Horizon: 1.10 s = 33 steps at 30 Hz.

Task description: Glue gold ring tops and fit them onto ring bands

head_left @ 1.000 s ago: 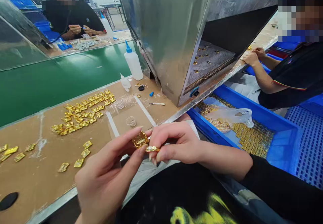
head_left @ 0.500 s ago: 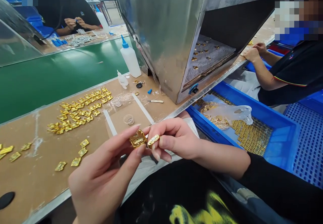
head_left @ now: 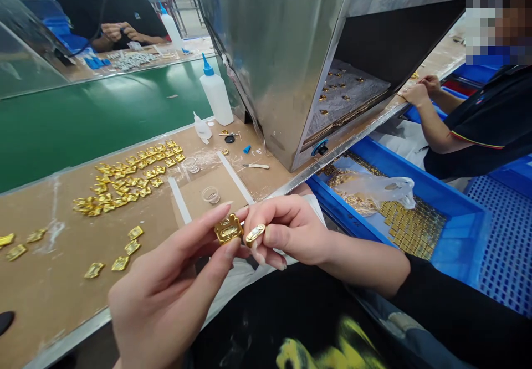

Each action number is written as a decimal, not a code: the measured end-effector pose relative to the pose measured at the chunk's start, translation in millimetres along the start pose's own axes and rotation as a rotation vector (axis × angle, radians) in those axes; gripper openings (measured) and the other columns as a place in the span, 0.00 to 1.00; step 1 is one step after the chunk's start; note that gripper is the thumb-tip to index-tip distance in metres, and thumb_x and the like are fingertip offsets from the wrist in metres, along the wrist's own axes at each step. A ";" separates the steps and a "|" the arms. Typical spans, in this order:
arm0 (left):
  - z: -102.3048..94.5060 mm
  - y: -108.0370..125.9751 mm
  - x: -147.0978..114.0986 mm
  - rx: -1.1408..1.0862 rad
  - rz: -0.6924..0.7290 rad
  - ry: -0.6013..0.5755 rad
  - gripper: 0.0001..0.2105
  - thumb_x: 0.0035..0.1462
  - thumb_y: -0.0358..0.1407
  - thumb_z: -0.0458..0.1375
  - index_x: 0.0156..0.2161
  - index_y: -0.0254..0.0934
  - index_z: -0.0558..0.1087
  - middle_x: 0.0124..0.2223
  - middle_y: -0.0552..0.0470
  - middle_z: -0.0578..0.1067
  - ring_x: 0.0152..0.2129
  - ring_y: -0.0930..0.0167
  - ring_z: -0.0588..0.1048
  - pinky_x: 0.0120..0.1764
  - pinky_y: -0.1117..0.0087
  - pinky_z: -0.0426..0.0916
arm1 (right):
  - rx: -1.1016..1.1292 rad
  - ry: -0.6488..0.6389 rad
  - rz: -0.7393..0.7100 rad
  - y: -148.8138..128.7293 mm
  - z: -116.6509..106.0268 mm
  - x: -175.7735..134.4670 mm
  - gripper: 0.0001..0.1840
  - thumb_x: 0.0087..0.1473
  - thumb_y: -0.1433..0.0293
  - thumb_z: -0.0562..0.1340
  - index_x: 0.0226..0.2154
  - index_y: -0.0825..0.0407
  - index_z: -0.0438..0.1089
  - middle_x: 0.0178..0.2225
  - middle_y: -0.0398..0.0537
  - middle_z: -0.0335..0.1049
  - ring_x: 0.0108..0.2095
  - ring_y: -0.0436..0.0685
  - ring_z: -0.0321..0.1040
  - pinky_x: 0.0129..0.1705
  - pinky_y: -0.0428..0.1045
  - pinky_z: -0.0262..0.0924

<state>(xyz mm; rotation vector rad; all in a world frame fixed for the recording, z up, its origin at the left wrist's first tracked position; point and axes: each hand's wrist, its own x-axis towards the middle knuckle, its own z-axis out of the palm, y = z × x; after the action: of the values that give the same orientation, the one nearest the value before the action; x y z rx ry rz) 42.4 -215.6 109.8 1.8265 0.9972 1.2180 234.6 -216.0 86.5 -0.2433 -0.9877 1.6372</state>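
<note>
Head view: left hand [head_left: 164, 280] fingers clamped on a gold plate [head_left: 228, 229] by its edges; right hand [head_left: 295, 229] fingers pinch a small gold piece [head_left: 255, 235] just beside it, near the counter [head_left: 50, 291]. Judged good practice: grip edges only, faces untouched.

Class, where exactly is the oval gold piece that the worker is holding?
In the head view, the oval gold piece is below centre, pinched in the right hand, just right of the square gold piece in the left hand.
</note>
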 end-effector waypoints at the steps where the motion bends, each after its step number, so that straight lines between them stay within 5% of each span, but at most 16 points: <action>1: -0.1 -0.1 -0.2 0.002 0.000 -0.004 0.22 0.66 0.32 0.68 0.60 0.60 0.78 0.49 0.66 0.85 0.33 0.77 0.85 0.43 0.83 0.81 | -0.019 0.006 0.005 -0.8 0.9 -0.1 0.12 0.63 0.65 0.72 0.36 0.56 0.74 0.27 0.41 0.75 0.16 0.42 0.64 0.16 0.38 0.58; 10: 0.0 -0.5 1.8 -0.003 0.022 0.000 0.20 0.66 0.32 0.69 0.58 0.59 0.80 0.50 0.64 0.85 0.37 0.72 0.86 0.47 0.75 0.84 | -0.147 0.009 -0.002 -2.6 3.5 -1.2 0.12 0.63 0.63 0.71 0.36 0.55 0.74 0.27 0.41 0.75 0.17 0.43 0.64 0.20 0.41 0.60; 17: 1.4 0.7 1.3 -0.033 0.029 0.005 0.19 0.66 0.31 0.68 0.57 0.57 0.81 0.50 0.61 0.85 0.38 0.70 0.86 0.45 0.73 0.85 | -0.303 0.027 0.074 -1.1 0.8 -2.8 0.23 0.60 0.50 0.71 0.34 0.54 0.73 0.28 0.42 0.76 0.18 0.43 0.63 0.23 0.43 0.62; 22: 1.5 4.9 -2.1 0.009 -0.026 0.056 0.15 0.65 0.34 0.69 0.54 0.55 0.82 0.48 0.58 0.85 0.39 0.68 0.86 0.41 0.72 0.85 | -0.437 -0.039 -0.128 1.0 -3.0 -1.1 0.15 0.64 0.58 0.70 0.34 0.52 0.75 0.31 0.43 0.78 0.22 0.45 0.67 0.41 0.50 0.74; 26: 0.9 5.0 -3.0 0.024 -0.029 0.058 0.14 0.66 0.36 0.69 0.54 0.54 0.82 0.48 0.56 0.85 0.36 0.67 0.85 0.39 0.69 0.86 | -0.563 -0.099 -0.304 2.3 -5.8 2.0 0.12 0.65 0.62 0.70 0.33 0.51 0.75 0.31 0.43 0.78 0.32 0.49 0.75 0.63 0.57 0.68; 33: 2.7 3.3 -1.1 -0.032 -0.033 0.052 0.15 0.66 0.34 0.69 0.54 0.57 0.82 0.48 0.60 0.86 0.33 0.72 0.84 0.38 0.75 0.83 | -0.664 -0.182 -0.482 2.2 -8.9 1.1 0.07 0.66 0.66 0.70 0.39 0.53 0.77 0.37 0.48 0.80 0.39 0.50 0.78 0.51 0.48 0.74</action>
<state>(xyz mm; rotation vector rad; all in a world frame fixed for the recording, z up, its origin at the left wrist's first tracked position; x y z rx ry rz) 45.3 -218.3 111.5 1.7545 1.0272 1.2604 238.2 -210.9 79.8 -0.2728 -1.5760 0.8689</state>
